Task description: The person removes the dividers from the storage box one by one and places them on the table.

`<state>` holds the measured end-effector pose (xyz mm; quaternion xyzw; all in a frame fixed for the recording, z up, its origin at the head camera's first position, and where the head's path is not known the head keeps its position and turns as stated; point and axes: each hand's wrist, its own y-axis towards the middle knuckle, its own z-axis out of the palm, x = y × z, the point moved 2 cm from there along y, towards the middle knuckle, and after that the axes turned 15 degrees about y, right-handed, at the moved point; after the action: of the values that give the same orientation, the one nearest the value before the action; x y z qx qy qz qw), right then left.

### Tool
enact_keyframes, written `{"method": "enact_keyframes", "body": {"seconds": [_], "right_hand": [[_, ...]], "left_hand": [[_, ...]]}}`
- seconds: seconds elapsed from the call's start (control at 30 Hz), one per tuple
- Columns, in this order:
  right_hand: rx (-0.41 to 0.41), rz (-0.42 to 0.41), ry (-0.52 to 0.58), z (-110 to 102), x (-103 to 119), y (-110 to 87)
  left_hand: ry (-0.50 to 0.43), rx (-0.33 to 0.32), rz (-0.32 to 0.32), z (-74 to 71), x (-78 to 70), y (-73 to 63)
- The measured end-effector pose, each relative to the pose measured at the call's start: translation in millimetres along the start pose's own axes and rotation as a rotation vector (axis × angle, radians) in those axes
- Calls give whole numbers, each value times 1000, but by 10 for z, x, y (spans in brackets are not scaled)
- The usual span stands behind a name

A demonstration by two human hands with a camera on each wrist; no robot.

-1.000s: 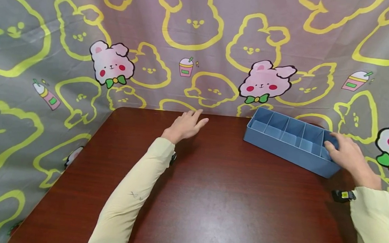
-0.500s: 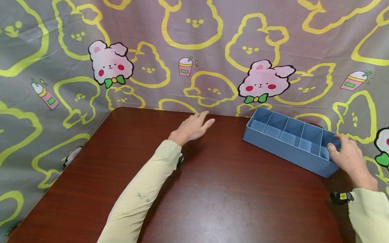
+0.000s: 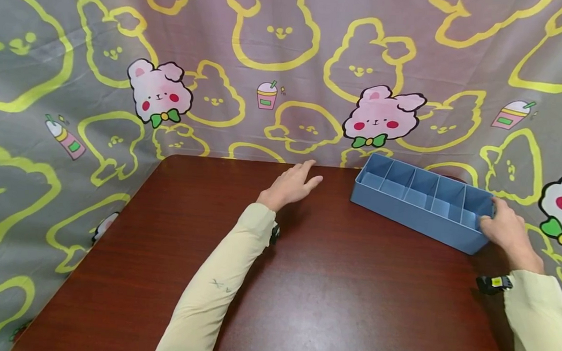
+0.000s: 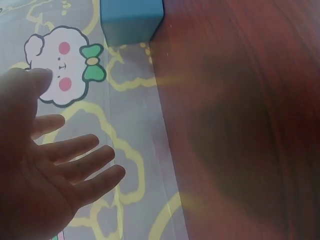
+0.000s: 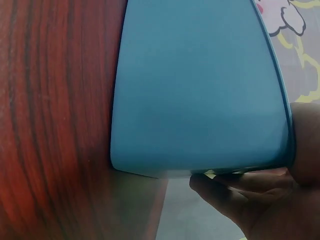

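1. Left hand [image 3: 291, 188]: holding nothing, fingers extended, thumb spread — above the bench [image 3: 342, 286], toward twelve o'clock.
2. Right hand [image 3: 510, 231]: thumb and fingers gripping the divided blue box [image 3: 413, 218] at its three-o'clock end.
3. Box: on the bench, two o'clock.

head view: compartments [image 3: 418, 199] partly hidden from us behind box wall [image 3: 413, 218]; left sleeve [image 3: 210, 303], right sleeve [image 3: 539, 325] and tabletop [image 3: 322, 285] run off frame; mark [image 3: 216, 284] on left sleeve too small for us to read. right wrist view: part of right grip [image 5: 265, 200] behind box [image 5: 200, 90]; compartments out of our sight, box cut off at top. left wrist view: left grip [image 4: 40, 175] trimmed by left edge, box by top edge.
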<state>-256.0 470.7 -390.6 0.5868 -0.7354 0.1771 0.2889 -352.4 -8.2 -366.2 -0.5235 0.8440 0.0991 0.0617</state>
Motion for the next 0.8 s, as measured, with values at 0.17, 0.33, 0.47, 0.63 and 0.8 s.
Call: {"method": "enact_keyframes", "body": {"seconds": [0.17,0.33,0.47,0.63,0.8], "right_hand": [[20,25,-7,-17,-25,8],[26,10,-36,-40,-27,11],[40,28,-35,-35,-34,14],[50,35,-36,-19,-35,29],[53,28,-44,-9,-23,49]], "left_hand": [[-23,-3,15,63,-128,33],[-64,0,14,118,-229,54],[-95,-7,8,153,-274,66],[-124,-10,-4,211,-328,98],[-147,2,-20,274,-406,145]]}}
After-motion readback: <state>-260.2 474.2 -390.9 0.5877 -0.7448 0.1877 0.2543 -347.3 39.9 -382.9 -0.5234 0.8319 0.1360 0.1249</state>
